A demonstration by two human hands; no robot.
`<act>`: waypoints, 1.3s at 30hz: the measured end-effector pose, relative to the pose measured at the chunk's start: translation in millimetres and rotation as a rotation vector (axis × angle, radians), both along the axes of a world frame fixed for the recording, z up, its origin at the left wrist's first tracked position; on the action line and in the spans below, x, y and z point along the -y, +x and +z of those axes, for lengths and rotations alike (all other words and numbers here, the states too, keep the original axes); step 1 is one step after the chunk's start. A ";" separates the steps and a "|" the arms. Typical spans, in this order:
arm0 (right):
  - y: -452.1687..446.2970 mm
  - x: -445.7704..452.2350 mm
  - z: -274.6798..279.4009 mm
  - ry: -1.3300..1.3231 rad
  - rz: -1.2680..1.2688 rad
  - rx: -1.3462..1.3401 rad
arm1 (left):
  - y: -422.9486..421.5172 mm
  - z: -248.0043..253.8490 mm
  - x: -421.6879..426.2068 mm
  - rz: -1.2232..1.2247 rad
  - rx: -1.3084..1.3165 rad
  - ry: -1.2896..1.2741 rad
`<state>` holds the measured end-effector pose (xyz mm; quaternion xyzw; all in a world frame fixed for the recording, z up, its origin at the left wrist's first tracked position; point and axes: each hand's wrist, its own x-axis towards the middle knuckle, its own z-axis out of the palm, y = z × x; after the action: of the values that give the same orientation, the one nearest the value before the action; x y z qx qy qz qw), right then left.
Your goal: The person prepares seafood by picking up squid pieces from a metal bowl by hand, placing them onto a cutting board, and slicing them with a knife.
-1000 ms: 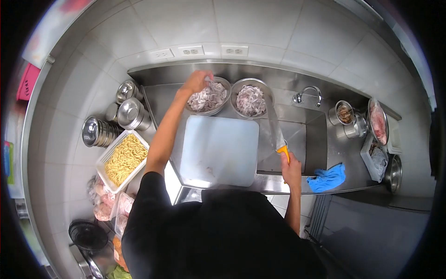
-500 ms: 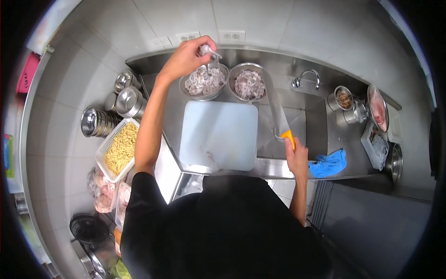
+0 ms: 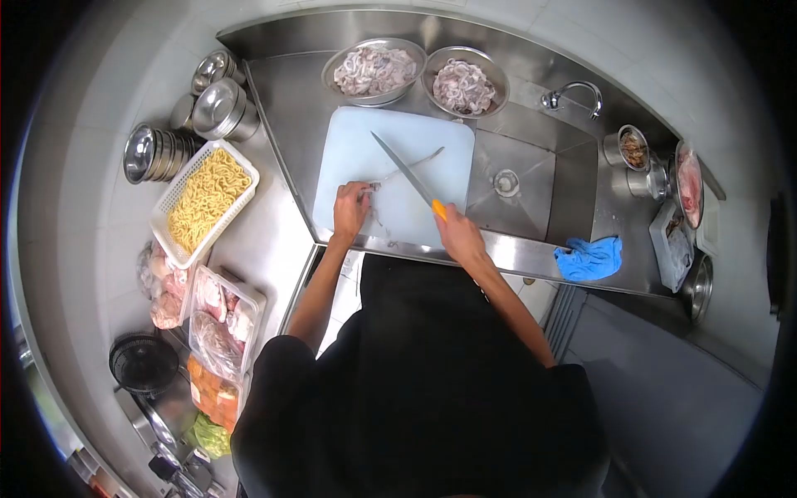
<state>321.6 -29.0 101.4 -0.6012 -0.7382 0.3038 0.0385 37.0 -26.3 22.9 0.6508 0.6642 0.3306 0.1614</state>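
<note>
A pale blue cutting board (image 3: 349, 149) lies in front of two metal bowls. My right hand (image 3: 459, 236) grips the yellow handle of a long knife (image 3: 402, 166), whose blade slants over the board toward the upper left. On the board's left part, my left hand (image 3: 352, 207) has its fingers bent together on the end of a thin greyish strip (image 3: 423, 159). The strip runs to the right, passing beneath the blade. Pale, pinkish-grey cut pieces fill the left bowl (image 3: 375, 70) and the right bowl (image 3: 463, 85).
A sink (image 3: 523, 191) with a faucet (image 3: 573, 95) lies right of the board, and a blue cloth (image 3: 589, 259) on its front edge. Leftward are a basket of yellow noodles (image 3: 207, 199), stacked metal bowls (image 3: 220, 109) and bagged meat (image 3: 220, 319). Small pots (image 3: 633, 149) stand right.
My left hand has come down from above the left bowl to the board, where a thin strip now lies. My right hand has brought the knife from over the sink to the board. The view has tilted.
</note>
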 end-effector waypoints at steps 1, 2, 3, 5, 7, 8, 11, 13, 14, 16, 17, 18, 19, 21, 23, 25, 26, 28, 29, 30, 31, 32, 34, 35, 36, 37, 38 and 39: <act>-5.6 -2.4 -14.1 0.014 0.031 0.018 | 0.5 -2.8 6.8 0.022 -0.038 0.031; -6.8 -4.5 -29.1 -0.018 0.044 0.062 | 0.2 -5.5 9.7 0.032 -0.034 0.041; -8.8 -6.3 -37.9 -0.051 0.056 0.105 | -1.1 -8.6 10.7 0.041 -0.030 0.051; -2.5 3.8 -50.3 -0.121 0.044 0.152 | -7.3 -12.9 13.7 0.065 -0.008 0.059; 29.4 21.6 -44.2 -0.178 0.002 0.172 | -9.6 -21.0 9.8 0.106 0.040 0.074; 48.5 31.0 -36.0 -0.190 0.025 0.157 | -10.4 -22.8 11.3 0.129 0.065 0.062; 89.1 52.9 -11.4 -0.199 0.047 0.178 | -17.6 -14.7 5.9 0.165 0.187 -0.019; 101.2 55.5 -2.1 -0.166 0.048 0.204 | -12.2 4.6 -1.7 0.160 0.344 -0.151; 105.9 56.5 1.6 -0.139 0.049 0.215 | -7.9 15.4 -7.0 0.142 0.327 -0.129; 106.0 56.7 8.2 -0.089 0.023 0.201 | 2.5 46.4 -22.5 0.104 0.292 -0.092; 104.0 53.0 11.3 -0.064 -0.005 0.177 | 6.6 55.5 -27.5 0.080 0.343 -0.064; 101.9 47.6 15.7 -0.035 -0.033 0.153 | 10.2 63.2 -33.1 0.056 0.393 -0.034; 95.9 41.7 26.8 -0.011 -0.037 0.138 | 11.0 65.9 -37.1 0.032 0.444 -0.002; 75.4 32.0 47.3 0.038 -0.049 0.106 | 6.4 44.8 -32.9 -0.005 0.360 -0.004; 55.6 24.1 47.6 0.008 -0.044 0.120 | -1.8 14.8 -21.1 -0.027 0.047 0.072; 32.1 16.9 45.7 -0.004 -0.011 0.105 | 1.6 2.2 -4.6 0.050 0.047 0.045; 19.1 15.4 43.8 -0.006 0.019 0.083 | 2.2 -3.6 3.8 0.090 0.045 0.026; -7.8 11.6 36.5 -0.013 0.071 0.061 | 5.7 -13.2 9.1 0.099 0.085 0.067; -21.1 9.9 28.5 -0.019 0.090 0.061 | 8.2 -17.0 9.8 0.103 0.106 0.088; -32.8 7.2 20.3 -0.023 0.111 0.062 | 11.3 -18.7 9.0 0.102 0.088 0.094; -43.2 3.7 12.6 -0.031 0.131 0.059 | 14.6 -20.4 7.4 0.101 0.070 0.100; -52.7 0.1 4.5 -0.040 0.149 0.056 | 17.1 -21.8 6.4 0.100 0.052 0.106; -65.4 -5.8 -16.8 -0.062 0.162 0.051 | 20.4 -22.5 3.4 0.105 0.037 0.106; -69.1 -6.1 -30.2 -0.080 0.156 0.049 | 21.8 -22.9 3.9 0.106 0.031 0.103; -70.5 -4.5 -32.6 -0.100 0.149 0.048 | 22.8 -24.4 5.5 0.104 0.029 0.108; -66.6 -0.2 -33.2 -0.109 0.142 0.047 | 22.5 -25.2 6.4 0.100 0.026 0.115; -59.3 4.5 -32.1 -0.113 0.134 0.044 | 21.0 -25.5 4.2 0.095 0.021 0.126; -50.2 11.1 -28.6 -0.119 0.128 0.043 | 20.2 -26.3 4.0 0.091 0.030 0.117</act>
<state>271.4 -40.0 72.8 -0.5604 -0.7563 0.3359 -0.0328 57.2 -30.3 -3.4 0.6232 0.6700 0.3857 0.1179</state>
